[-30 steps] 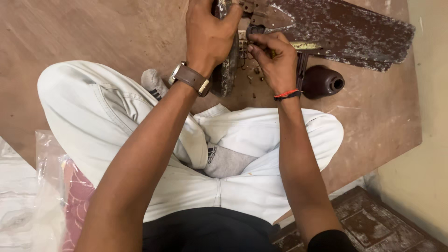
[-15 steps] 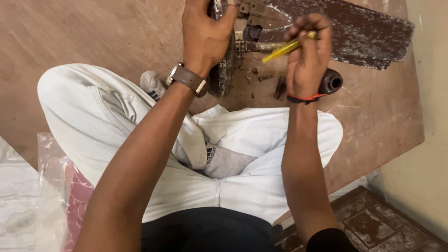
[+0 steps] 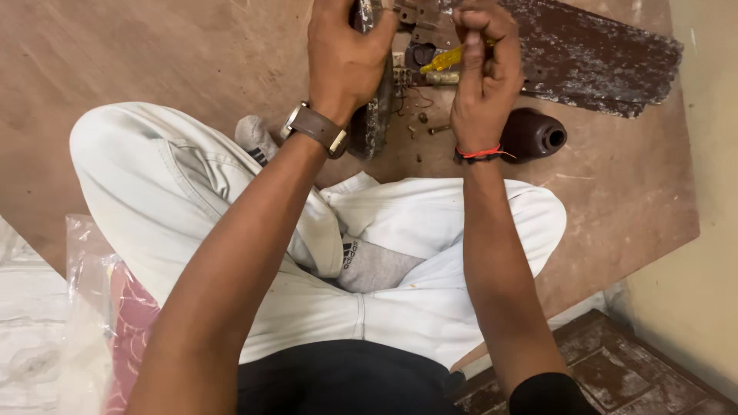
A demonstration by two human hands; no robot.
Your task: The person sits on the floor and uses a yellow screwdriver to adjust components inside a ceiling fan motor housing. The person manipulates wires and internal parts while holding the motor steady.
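I sit cross-legged on a brown board [image 3: 154, 69]. My left hand [image 3: 346, 58], with a brown-strapped watch on the wrist, grips the rim of a dirty round metal housing [image 3: 374, 123] held on edge. My right hand [image 3: 480, 73], with a red thread on the wrist, is closed around a yellow-handled screwdriver [image 3: 444, 58] above the housing's inner parts. A rusty, grimy flat blade [image 3: 592, 54] stretches away to the right behind that hand.
A dark brown cup-shaped cover [image 3: 534, 134] lies on its side right of my right wrist. Small screws [image 3: 430, 129] are scattered on the board between my hands. Clear plastic wrap over a pink cloth [image 3: 115, 307] lies at lower left. Dark tiles [image 3: 615, 369] are at lower right.
My right hand rose from the small parts on the board with the yellow screwdriver, then swung left and up towards the housing. My left hand kept its grip on the housing.
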